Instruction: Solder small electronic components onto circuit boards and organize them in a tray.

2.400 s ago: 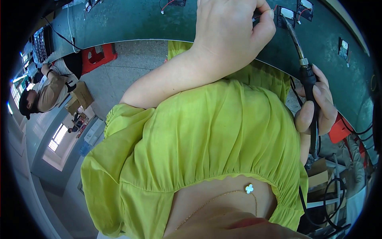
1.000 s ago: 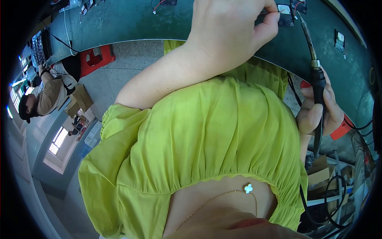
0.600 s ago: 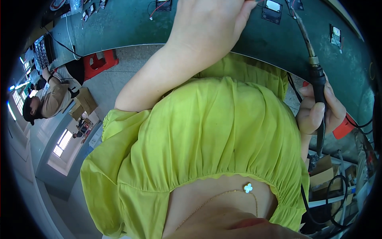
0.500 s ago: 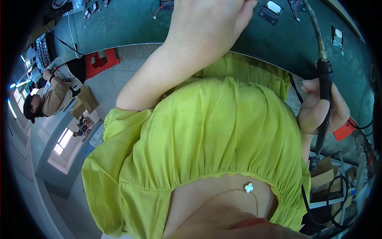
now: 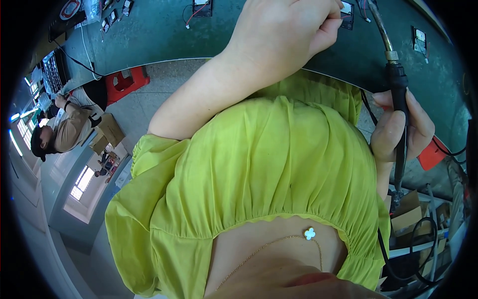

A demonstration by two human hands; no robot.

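Note:
My right hand grips a soldering iron by its black handle, with the metal shaft pointing up over the green table. The iron's tip lies outside the picture. Farther left, my left hand reaches across the table edge, thumb and fingers pinched together. Beside those fingertips is a small black module with a pale face, partly covered by the hand. A thin reddish line shows there, but what the fingers hold is too small to make out. Another black module with red and black wires lies left of this hand.
On the green table, one more module lies at the right, and several at the far left near a plastic bag. A red stool stands below. Another person sits at left. Cardboard boxes and black cables are at lower right.
My left hand has shifted right and slightly down, toward the module, its fingers now pinched. The soldering iron has moved slightly left with my right hand. The whole view has shifted a little.

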